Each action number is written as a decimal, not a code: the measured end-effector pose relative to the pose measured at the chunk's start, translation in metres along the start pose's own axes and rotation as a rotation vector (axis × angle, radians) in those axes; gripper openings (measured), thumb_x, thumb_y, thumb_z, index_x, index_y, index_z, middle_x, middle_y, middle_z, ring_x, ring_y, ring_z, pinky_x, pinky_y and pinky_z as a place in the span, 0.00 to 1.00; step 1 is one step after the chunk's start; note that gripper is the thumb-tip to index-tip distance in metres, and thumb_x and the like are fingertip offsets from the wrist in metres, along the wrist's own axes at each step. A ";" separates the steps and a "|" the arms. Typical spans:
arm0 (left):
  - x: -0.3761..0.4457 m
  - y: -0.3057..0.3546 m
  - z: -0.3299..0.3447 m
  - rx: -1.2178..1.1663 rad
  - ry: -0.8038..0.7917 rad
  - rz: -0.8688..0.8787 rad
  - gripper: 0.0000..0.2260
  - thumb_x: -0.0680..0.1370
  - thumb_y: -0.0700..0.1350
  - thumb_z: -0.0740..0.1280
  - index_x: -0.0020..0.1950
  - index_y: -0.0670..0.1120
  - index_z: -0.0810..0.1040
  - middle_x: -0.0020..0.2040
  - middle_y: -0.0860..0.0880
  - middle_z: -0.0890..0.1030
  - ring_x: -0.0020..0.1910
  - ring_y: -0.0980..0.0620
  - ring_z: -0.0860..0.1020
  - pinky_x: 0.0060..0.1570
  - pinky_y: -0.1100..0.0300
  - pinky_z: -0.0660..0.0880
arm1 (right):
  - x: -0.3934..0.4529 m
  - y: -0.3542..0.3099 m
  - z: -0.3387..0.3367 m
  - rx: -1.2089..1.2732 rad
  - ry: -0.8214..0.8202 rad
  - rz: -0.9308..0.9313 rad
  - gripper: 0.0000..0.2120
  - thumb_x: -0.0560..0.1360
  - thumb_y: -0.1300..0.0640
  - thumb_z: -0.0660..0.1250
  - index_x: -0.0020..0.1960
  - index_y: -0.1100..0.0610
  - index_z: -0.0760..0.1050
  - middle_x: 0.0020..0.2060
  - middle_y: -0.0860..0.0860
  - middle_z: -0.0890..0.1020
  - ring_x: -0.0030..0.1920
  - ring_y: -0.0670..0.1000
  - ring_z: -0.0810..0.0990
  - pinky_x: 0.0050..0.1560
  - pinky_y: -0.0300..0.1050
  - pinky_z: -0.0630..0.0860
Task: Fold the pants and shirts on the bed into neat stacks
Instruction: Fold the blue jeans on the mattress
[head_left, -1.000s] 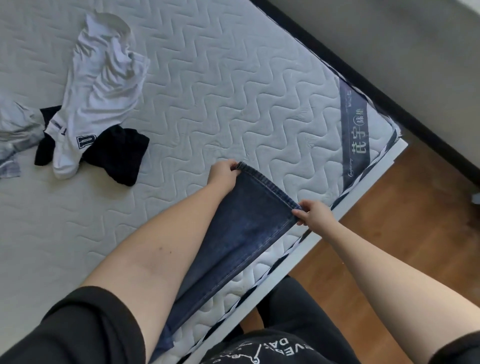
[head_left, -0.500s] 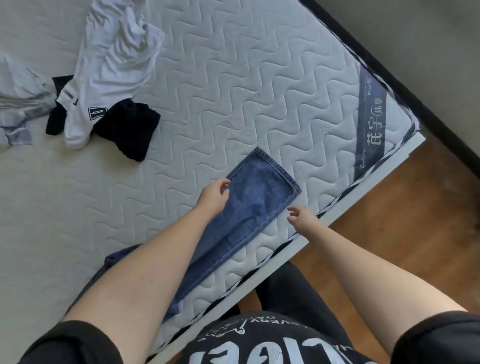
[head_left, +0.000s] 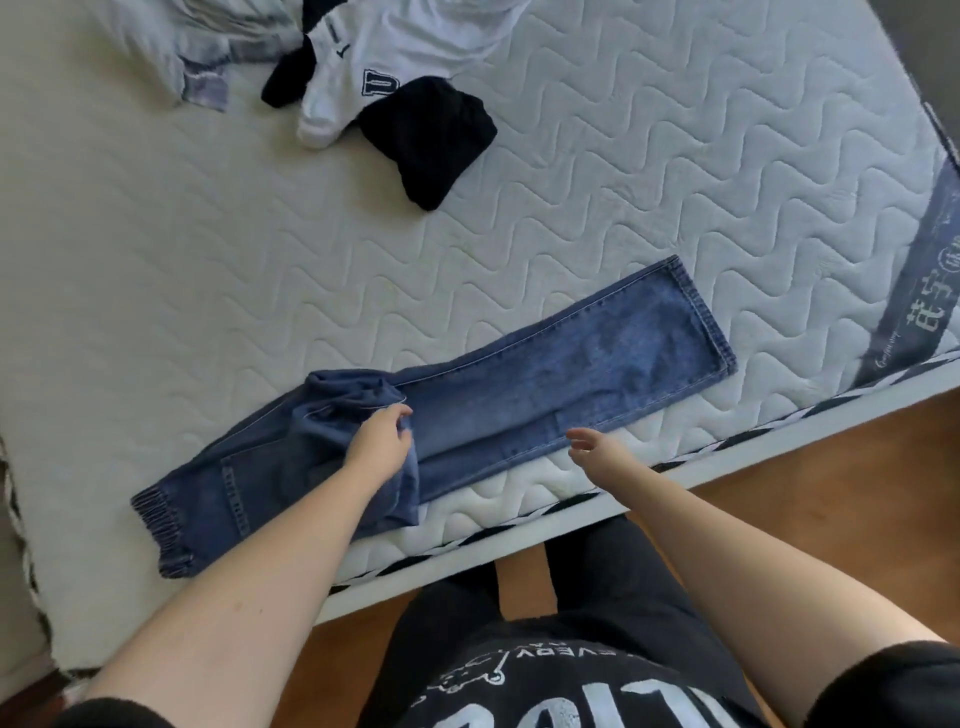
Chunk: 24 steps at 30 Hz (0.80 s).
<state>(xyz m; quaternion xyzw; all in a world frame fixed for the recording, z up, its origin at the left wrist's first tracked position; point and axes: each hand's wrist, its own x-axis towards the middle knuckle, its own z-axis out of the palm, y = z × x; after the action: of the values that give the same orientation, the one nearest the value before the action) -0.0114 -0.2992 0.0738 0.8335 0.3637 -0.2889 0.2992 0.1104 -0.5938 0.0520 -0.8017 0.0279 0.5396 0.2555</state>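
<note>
Blue jeans (head_left: 545, 384) lie flat along the near edge of the mattress (head_left: 156, 249), legs stacked, hems right, elastic waistband left, seat bunched; a white shirt (head_left: 405, 47), black garment (head_left: 426, 135) and grey garment (head_left: 171, 47) sit crumpled farther back

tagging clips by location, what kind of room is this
Most likely a bedroom at home: a bare quilted mattress on a bed frame, a wooden floor, and loose clothes such as jeans laid out on it.

Left hand (head_left: 382, 439) seemingly gripping; right hand (head_left: 597, 452) hovering, fingers loose
</note>
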 end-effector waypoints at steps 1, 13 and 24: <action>-0.001 -0.012 -0.001 0.002 0.008 0.011 0.16 0.79 0.40 0.62 0.67 0.47 0.74 0.67 0.45 0.75 0.63 0.44 0.74 0.62 0.54 0.71 | 0.003 -0.004 0.012 0.009 -0.001 0.013 0.20 0.81 0.60 0.61 0.72 0.56 0.68 0.65 0.55 0.77 0.52 0.51 0.76 0.50 0.40 0.68; 0.053 -0.018 0.025 0.110 0.042 0.333 0.19 0.82 0.43 0.61 0.73 0.44 0.69 0.72 0.46 0.71 0.71 0.47 0.68 0.69 0.55 0.62 | 0.057 0.009 0.066 0.323 0.131 0.359 0.14 0.81 0.55 0.60 0.58 0.64 0.74 0.48 0.58 0.76 0.54 0.58 0.78 0.60 0.54 0.74; 0.124 0.029 0.053 0.349 0.201 0.260 0.09 0.81 0.47 0.63 0.58 0.47 0.77 0.56 0.45 0.79 0.55 0.41 0.76 0.53 0.50 0.67 | 0.096 0.034 0.049 0.766 0.199 0.503 0.09 0.80 0.55 0.66 0.56 0.59 0.72 0.41 0.53 0.79 0.35 0.47 0.80 0.29 0.40 0.77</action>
<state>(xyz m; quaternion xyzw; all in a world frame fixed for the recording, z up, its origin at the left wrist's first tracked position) 0.0676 -0.2991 -0.0388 0.9371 0.2256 -0.2218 0.1474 0.0979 -0.5802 -0.0590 -0.6659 0.4427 0.4562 0.3905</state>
